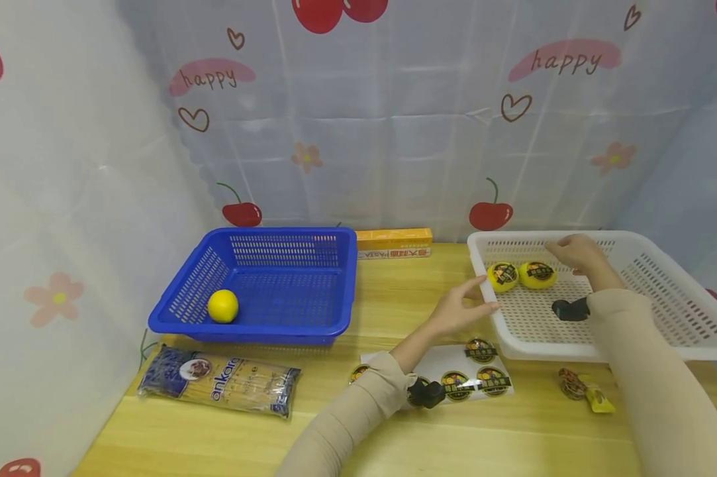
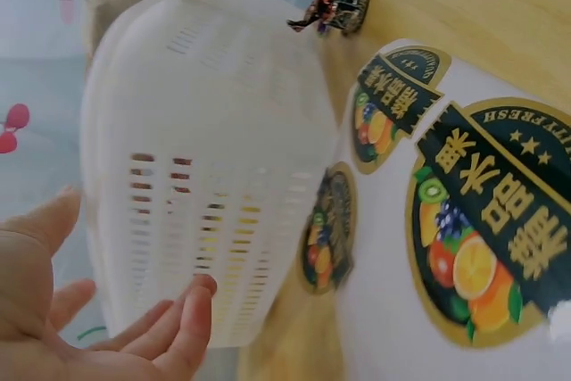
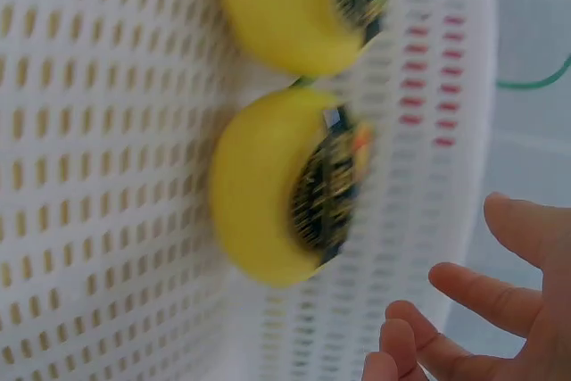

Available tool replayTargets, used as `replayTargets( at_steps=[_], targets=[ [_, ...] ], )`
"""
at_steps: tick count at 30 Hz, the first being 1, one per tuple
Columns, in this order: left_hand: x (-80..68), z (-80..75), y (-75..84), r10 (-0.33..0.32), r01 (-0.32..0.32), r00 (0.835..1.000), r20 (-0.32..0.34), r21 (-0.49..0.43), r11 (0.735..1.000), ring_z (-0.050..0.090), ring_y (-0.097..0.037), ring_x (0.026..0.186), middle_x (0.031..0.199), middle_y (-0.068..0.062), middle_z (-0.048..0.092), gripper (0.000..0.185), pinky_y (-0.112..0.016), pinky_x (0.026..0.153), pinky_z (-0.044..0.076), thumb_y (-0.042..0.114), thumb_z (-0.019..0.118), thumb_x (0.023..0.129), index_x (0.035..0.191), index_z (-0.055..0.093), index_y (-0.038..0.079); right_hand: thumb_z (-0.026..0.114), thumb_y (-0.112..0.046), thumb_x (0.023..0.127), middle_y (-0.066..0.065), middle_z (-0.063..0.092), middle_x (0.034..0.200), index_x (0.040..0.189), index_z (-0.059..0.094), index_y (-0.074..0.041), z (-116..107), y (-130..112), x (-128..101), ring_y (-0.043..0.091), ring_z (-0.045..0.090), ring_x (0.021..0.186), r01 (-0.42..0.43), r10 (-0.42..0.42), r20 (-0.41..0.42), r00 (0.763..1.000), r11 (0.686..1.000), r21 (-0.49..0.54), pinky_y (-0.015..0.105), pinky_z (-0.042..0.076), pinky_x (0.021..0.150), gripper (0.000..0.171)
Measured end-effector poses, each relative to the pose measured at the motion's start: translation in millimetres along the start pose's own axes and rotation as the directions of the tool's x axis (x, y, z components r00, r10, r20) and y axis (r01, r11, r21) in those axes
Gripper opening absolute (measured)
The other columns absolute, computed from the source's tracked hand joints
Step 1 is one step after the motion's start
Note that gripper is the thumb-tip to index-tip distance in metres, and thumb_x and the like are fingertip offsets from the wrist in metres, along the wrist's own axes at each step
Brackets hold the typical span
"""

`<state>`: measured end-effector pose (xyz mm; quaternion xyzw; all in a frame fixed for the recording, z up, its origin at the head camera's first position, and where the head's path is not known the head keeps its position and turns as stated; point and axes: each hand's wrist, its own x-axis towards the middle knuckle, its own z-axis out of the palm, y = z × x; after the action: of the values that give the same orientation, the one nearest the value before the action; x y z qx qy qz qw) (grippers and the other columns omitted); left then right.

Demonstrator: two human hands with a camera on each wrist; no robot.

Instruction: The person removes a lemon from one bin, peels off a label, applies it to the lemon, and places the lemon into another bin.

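Note:
My left hand [image 1: 455, 311] is at the left rim of the white basket [image 1: 549, 350], its thumb and fingers spread and the fingertips right at the edge. Over the inside of that basket is my right hand [image 1: 580, 257], its fingers loosely bent with nothing between them in the right wrist view. Two yellow fruits lie side by side in the left part of the basket, the left fruit [image 1: 502, 277] and the right fruit [image 1: 537, 275], each with a dark label sticker. A third, unlabelled yellow fruit [image 1: 223, 306] sits in the blue basket [image 1: 251, 331].
A white sticker sheet [image 1: 444, 358] with several round fruit labels lies below my left hand. A packet of pasta [image 1: 221, 379] is in front of the blue basket. An orange box [image 1: 394, 237] stands at the back. Small wrapped candies [image 1: 599, 399] lie before the white basket.

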<state>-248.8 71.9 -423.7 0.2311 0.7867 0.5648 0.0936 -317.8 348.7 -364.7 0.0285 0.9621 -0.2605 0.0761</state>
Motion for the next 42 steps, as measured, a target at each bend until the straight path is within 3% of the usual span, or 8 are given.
replayTargets(
  at_steps=[3, 8, 17, 22, 28, 33, 38, 42],
  targets=[
    [-8.0, -13.0, 6.5, -0.013, 0.013, 1.000, 0.004, 0.010, 1.000, 0.061, -0.021, 0.106, 0.130, -0.016, 0.053, 0.062, -0.022, 0.078, 0.049, 0.031, 0.066, 0.088, 0.143, 0.041, 0.017, 0.029, -0.050, 0.097, 0.043, 0.028, 0.133, 0.135, 0.030, 0.018, -0.8, -19.3, -5.2, 0.054, 0.041, 0.112, 0.027, -0.024, -0.043, 0.999, 0.998, 0.060, 0.053, 0.049, 0.081, 0.078],
    [-23.1, -49.3, 21.9, 0.000, -0.001, 1.000, -0.031, -0.013, 1.000, 0.058, -0.029, 0.111, 0.132, -0.015, 0.052, 0.057, -0.029, 0.079, 0.052, 0.032, 0.065, 0.088, 0.140, 0.044, 0.017, 0.029, -0.056, 0.095, 0.042, 0.024, 0.138, 0.144, 0.022, 0.010, 5.6, -51.9, -11.1, 0.054, 0.037, 0.119, 0.088, -0.084, -0.029, 0.996, 0.974, 0.209, 0.058, 0.041, 0.093, 0.083],
    [-46.9, -139.7, 50.6, 0.080, -0.087, 0.989, -0.125, -0.051, 0.995, 0.059, -0.033, 0.109, 0.128, -0.021, 0.052, 0.054, -0.033, 0.080, 0.054, 0.022, 0.059, 0.093, 0.140, 0.039, 0.008, 0.038, -0.051, 0.096, 0.035, 0.038, 0.137, 0.143, 0.027, 0.007, 25.8, -107.9, -19.9, 0.048, 0.044, 0.119, 0.231, -0.234, -0.038, 0.972, 0.901, 0.366, 0.056, 0.042, 0.095, 0.075],
    [-63.6, -193.8, 54.3, 0.067, -0.064, 0.974, -0.216, 0.020, 0.998, 0.059, -0.035, 0.108, 0.129, -0.022, 0.051, 0.057, -0.039, 0.081, 0.053, 0.021, 0.062, 0.092, 0.141, 0.038, 0.007, 0.040, -0.045, 0.098, 0.031, 0.042, 0.135, 0.144, 0.029, 0.004, 41.2, -144.5, -20.4, 0.045, 0.046, 0.119, 0.284, -0.301, -0.029, 0.953, 0.856, 0.432, 0.054, 0.042, 0.095, 0.068],
    [-83.9, -256.5, 40.9, 0.000, 0.033, 0.952, -0.307, 0.101, 0.994, 0.055, -0.037, 0.113, 0.132, -0.024, 0.048, 0.058, -0.040, 0.079, 0.053, 0.019, 0.065, 0.089, 0.140, 0.041, 0.006, 0.044, -0.041, 0.098, 0.029, 0.043, 0.135, 0.144, 0.029, 0.000, 68.7, -180.4, -15.0, 0.043, 0.048, 0.118, 0.300, -0.359, 0.014, 0.933, 0.801, 0.518, 0.052, 0.044, 0.095, 0.064],
    [-100.3, -302.1, 24.4, -0.077, 0.146, 0.930, -0.360, 0.167, 0.975, 0.047, -0.038, 0.121, 0.137, -0.026, 0.043, 0.061, -0.048, 0.085, 0.050, 0.023, 0.063, 0.090, 0.142, 0.038, 0.005, 0.047, -0.038, 0.098, 0.026, 0.046, 0.133, 0.144, 0.031, -0.003, 92.3, -206.3, -10.3, 0.039, 0.054, 0.109, 0.301, -0.382, 0.024, 0.924, 0.762, 0.573, 0.048, 0.048, 0.090, 0.061],
    [-114.0, -339.4, 9.2, -0.163, 0.268, 0.895, -0.415, 0.209, 0.940, 0.045, -0.041, 0.120, 0.139, -0.029, 0.039, 0.067, -0.051, 0.092, 0.046, 0.029, 0.061, 0.091, 0.144, 0.032, 0.001, 0.049, -0.034, 0.098, 0.023, 0.048, 0.132, 0.144, 0.029, -0.004, 116.7, -230.7, -7.5, 0.036, 0.055, 0.106, 0.280, -0.389, 0.041, 0.920, 0.728, 0.626, 0.046, 0.050, 0.088, 0.059],
    [-118.6, -365.5, -3.0, -0.246, 0.350, 0.868, -0.431, 0.181, 0.919, 0.045, -0.044, 0.118, 0.138, -0.033, 0.037, 0.070, -0.051, 0.094, 0.045, 0.030, 0.060, 0.092, 0.144, 0.028, -0.002, 0.050, -0.033, 0.097, 0.026, 0.045, 0.135, 0.146, 0.023, -0.004, 136.6, -246.1, -5.0, 0.039, 0.055, 0.110, 0.255, -0.395, 0.062, 0.917, 0.698, 0.669, 0.048, 0.049, 0.089, 0.063]
  ],
)
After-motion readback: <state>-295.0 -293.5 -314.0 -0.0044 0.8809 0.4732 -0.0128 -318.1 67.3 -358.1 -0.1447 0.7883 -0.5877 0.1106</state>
